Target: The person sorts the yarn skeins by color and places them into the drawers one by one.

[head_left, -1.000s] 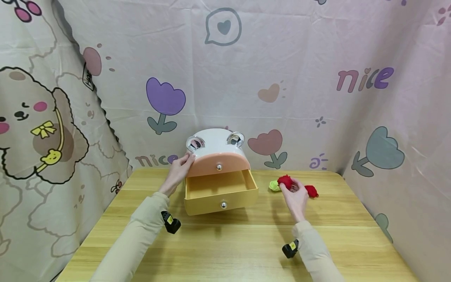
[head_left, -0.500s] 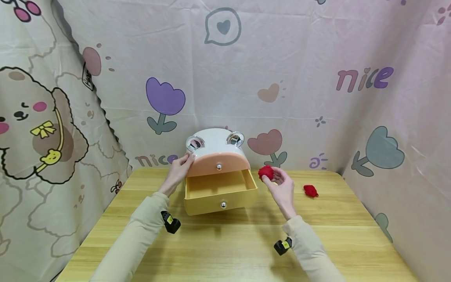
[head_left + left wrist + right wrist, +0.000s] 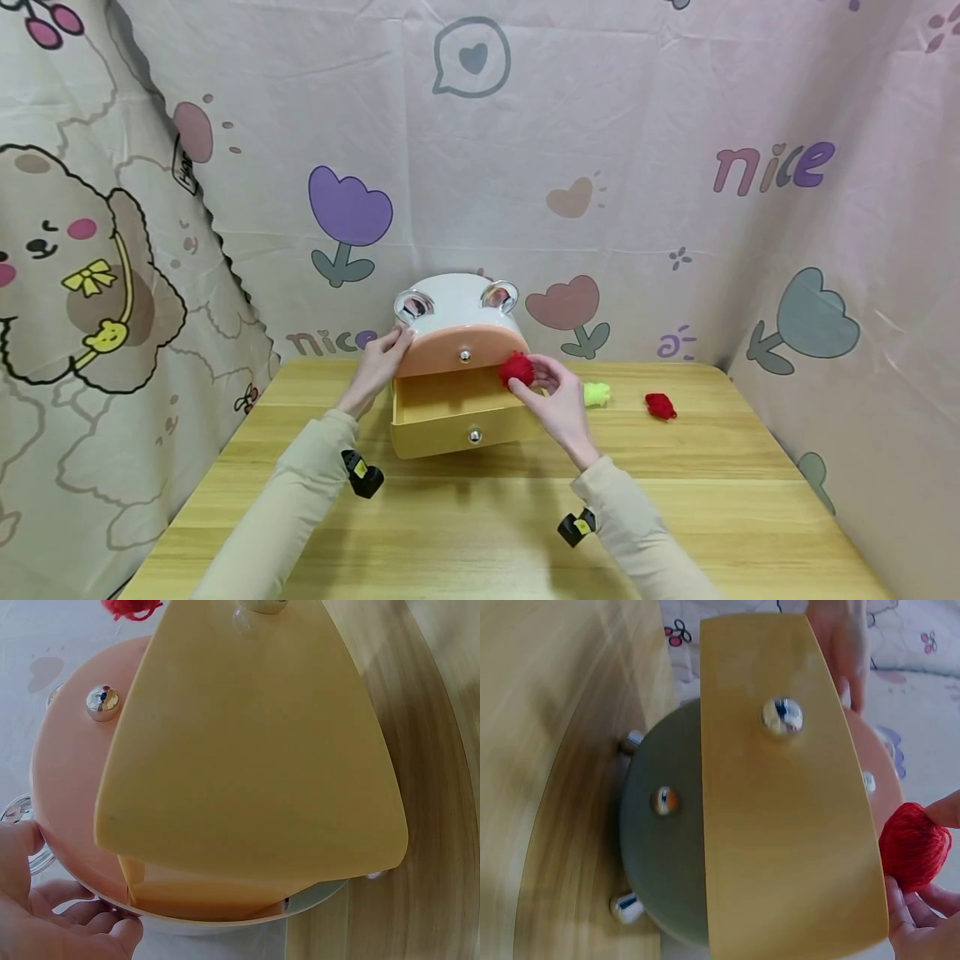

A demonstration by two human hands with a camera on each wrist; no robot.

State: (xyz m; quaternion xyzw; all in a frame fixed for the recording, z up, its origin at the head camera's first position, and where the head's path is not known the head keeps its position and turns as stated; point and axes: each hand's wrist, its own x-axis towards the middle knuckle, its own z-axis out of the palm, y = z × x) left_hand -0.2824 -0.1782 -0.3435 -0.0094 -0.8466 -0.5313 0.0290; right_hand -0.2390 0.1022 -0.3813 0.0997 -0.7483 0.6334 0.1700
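Note:
A small frog-faced storage box (image 3: 461, 298) stands on the table, white on top with a pink upper drawer (image 3: 442, 346). Its yellow drawer (image 3: 435, 437) is pulled out, and its visible inside is bare. At the box's left side, my left hand (image 3: 381, 363) holds the edge, thumb toward the front and fingers along the side. Between thumb and fingers my right hand (image 3: 558, 402) pinches a red yarn ball (image 3: 915, 847), over the right part of the yellow drawer. A light green yarn ball (image 3: 597, 394) lies right of the box, partly behind my right hand.
Another red yarn ball (image 3: 661, 406) rests farther right on the wooden table (image 3: 480, 533). Behind the box hangs a printed cloth (image 3: 480, 183). In the right wrist view a dark green lower drawer front (image 3: 660, 840) sits under the yellow one.
My right hand has carried the red yarn ball left from beside the green one to over the yellow drawer. The left hand keeps its hold on the box.

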